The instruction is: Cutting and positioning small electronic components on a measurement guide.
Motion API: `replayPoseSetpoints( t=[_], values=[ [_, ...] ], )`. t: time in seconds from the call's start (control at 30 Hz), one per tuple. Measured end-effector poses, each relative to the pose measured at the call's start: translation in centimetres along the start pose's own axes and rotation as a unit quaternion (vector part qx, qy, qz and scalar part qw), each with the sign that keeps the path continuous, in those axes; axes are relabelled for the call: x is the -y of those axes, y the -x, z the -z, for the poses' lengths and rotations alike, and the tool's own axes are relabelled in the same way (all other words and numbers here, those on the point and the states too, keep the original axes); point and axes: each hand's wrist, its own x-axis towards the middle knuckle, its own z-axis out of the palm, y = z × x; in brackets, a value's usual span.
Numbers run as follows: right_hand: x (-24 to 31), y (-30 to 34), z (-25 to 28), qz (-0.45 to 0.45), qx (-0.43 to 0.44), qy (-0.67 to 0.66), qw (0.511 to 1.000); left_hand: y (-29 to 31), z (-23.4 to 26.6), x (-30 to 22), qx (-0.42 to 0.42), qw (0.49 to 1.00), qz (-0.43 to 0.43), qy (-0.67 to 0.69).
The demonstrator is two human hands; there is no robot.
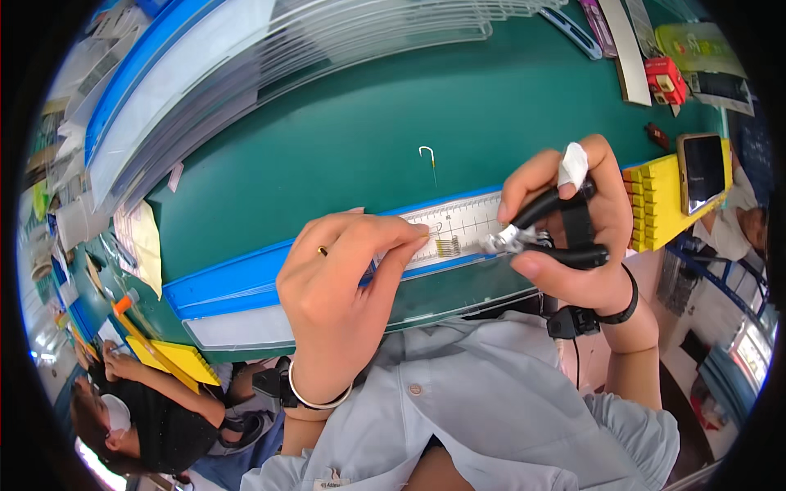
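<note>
My left hand (340, 266) is closed in a pinch above a clear ruler (471, 219). A small fish hook (437, 227) shows at its fingertips; the rest of it is hidden. Beside those fingers, several small fish hooks (447, 246) lie in a row on the ruler. My right hand (610, 217) is wrapped round pliers (509, 239) with black handles, their metal jaws pointing left over the ruler. White wrapping (573, 165) covers one right fingertip. Farther off, a single fish hook (427, 155) with a yellow binding lies on the green tabletop (327, 147).
Blue-edged clear sleeves (221, 286) lie under the ruler; a stack of clear trays (286, 65) stands far left. A yellow block (663, 209) carrying a phone (704, 172) is right. A box cutter (571, 34) and a red box (665, 80) lie farther back. Another person (155, 409) works at left.
</note>
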Motion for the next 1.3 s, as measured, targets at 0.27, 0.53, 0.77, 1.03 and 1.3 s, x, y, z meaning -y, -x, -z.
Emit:
replayPoseSetpoints(
  t=[0.27,0.53,0.77,1.03,1.3],
  values=[
    [-0.1,-0.4,0.6,0.071,0.033,0.129,0.989,0.3,-0.5,0.0,0.005,1.000,0.014,0.018],
    [0.8,-0.4,0.5,0.011,0.060,0.172,0.983,0.6,-0.4,0.6,0.007,1.000,-0.004,0.013],
    [0.5,-0.1,0.7,0.021,0.041,0.183,0.982,1.4,1.3,1.0,0.025,0.992,-0.122,-0.031],
    [0.8,0.1,1.0,0.011,0.044,0.197,0.979,3.5,2.0,0.7,0.146,0.957,-0.117,-0.220],
    [0.8,0.2,1.0,0.019,0.026,0.225,0.974,3.3,1.5,0.9,0.184,0.934,-0.128,-0.280]
  ],
)
